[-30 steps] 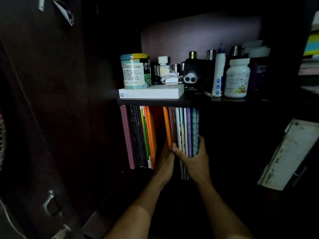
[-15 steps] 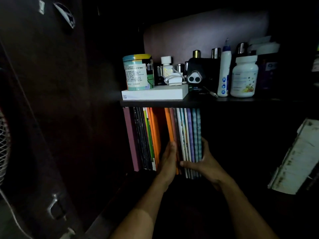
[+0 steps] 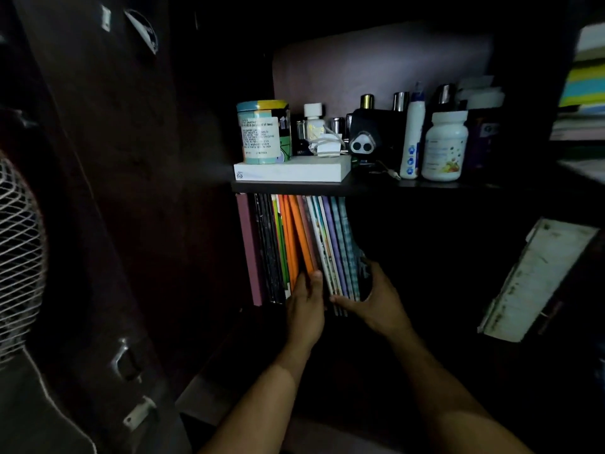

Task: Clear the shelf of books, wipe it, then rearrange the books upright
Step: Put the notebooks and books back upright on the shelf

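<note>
**Books leaning on a dark shelf**

Since the earlier frame the right group of books [image 3: 330, 247] had tipped: their tops leaned left and now touched the left group, so the gap between the two groups was closed at the top. The left hand [image 3: 306, 306] lay with straight fingers against the orange book [image 3: 299, 234], pressing it and holding nothing. The right hand [image 3: 376, 301] had its fingers curled around the outer side of the leaning group, with the thumb under the lower edges.

The risk, as a judgement, was a slide. The books were thin and soft, they stood tilted, and only the right hand stopped them; if the grip loosened, the lower edges could slip out and the group could fall to the right, where no support was visible.

The books stood on the lower shelf, which was too dark to see. The upper shelf [image 3: 425, 186] above them carried a tin [image 3: 262, 132], a white box [image 3: 291, 170], bottles [image 3: 443, 145] and a black device [image 3: 370, 136]. A fan grille [image 3: 19, 250] showed at the left edge, and a worn book [image 3: 537, 280] leaned at the right.
</note>
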`<state>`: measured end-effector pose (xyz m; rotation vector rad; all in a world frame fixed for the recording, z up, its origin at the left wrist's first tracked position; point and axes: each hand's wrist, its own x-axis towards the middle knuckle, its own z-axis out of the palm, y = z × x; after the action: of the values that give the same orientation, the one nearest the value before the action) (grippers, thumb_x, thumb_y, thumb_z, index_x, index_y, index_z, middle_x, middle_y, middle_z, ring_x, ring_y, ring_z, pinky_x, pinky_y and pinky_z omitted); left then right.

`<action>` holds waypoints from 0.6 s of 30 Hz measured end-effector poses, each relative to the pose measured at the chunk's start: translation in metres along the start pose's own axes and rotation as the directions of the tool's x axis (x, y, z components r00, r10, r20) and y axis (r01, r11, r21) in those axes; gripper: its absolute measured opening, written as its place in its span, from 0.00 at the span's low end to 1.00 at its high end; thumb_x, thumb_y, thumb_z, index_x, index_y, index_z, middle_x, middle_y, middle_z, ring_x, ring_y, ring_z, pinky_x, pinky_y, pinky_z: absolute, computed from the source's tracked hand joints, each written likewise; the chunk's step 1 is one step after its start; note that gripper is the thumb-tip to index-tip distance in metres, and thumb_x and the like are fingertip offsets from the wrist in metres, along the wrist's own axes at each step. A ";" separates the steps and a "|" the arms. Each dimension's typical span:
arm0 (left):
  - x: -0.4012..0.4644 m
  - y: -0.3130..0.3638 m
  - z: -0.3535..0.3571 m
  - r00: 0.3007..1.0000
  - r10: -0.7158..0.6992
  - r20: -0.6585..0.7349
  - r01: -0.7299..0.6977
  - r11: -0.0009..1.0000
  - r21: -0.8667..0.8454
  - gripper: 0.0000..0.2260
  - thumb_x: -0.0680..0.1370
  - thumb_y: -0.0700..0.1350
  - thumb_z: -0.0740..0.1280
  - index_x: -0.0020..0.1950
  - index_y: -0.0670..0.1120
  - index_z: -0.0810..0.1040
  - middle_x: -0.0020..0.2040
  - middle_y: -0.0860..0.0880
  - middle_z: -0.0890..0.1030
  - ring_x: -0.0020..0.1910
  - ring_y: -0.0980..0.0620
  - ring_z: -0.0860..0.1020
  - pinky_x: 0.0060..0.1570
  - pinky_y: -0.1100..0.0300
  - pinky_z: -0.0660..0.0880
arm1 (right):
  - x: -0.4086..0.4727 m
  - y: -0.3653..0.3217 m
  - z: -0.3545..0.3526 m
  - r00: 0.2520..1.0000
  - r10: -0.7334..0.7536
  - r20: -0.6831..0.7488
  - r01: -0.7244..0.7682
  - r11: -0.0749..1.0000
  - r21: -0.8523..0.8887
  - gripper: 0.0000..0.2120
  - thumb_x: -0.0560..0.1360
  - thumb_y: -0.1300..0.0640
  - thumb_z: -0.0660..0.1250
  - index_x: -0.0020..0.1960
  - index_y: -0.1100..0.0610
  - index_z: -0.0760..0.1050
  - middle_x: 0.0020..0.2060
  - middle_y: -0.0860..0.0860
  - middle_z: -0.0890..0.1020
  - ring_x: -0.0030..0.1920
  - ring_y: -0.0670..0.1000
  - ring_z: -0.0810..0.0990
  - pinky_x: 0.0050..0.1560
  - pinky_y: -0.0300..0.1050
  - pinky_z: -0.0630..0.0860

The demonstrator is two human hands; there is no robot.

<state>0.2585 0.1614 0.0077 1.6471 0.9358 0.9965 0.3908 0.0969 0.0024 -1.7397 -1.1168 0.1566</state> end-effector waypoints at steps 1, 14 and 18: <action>-0.008 -0.001 -0.002 1.000 -0.007 -0.002 0.007 1.000 0.021 0.31 0.81 0.65 0.56 0.79 0.49 0.65 0.75 0.49 0.71 0.73 0.49 0.70 0.69 0.56 0.67 | -0.008 -0.001 -0.002 1.000 0.005 0.021 -0.005 1.000 -0.003 0.54 0.61 0.36 0.81 0.79 0.50 0.59 0.74 0.48 0.70 0.72 0.49 0.71 0.70 0.47 0.71; -0.159 0.029 0.011 0.855 0.016 0.519 -0.322 0.800 0.506 0.22 0.80 0.59 0.66 0.71 0.54 0.73 0.73 0.51 0.72 0.71 0.45 0.69 0.66 0.54 0.68 | -0.206 -0.037 -0.175 0.974 0.202 -0.099 -0.224 0.830 -0.511 0.20 0.77 0.52 0.69 0.67 0.56 0.75 0.62 0.58 0.78 0.64 0.59 0.76 0.64 0.51 0.71; -0.205 0.054 0.059 0.800 0.047 0.598 -0.346 0.850 0.397 0.24 0.80 0.61 0.65 0.71 0.51 0.75 0.71 0.49 0.75 0.70 0.47 0.73 0.66 0.56 0.70 | -0.274 0.000 -0.267 0.762 0.494 -0.418 -0.638 0.464 -0.615 0.34 0.74 0.31 0.61 0.73 0.50 0.66 0.71 0.58 0.69 0.72 0.61 0.66 0.71 0.62 0.61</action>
<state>0.2432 -0.0581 0.0099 2.3457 0.6210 0.3329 0.3877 -0.2854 0.0252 -2.7795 -0.3815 -0.0698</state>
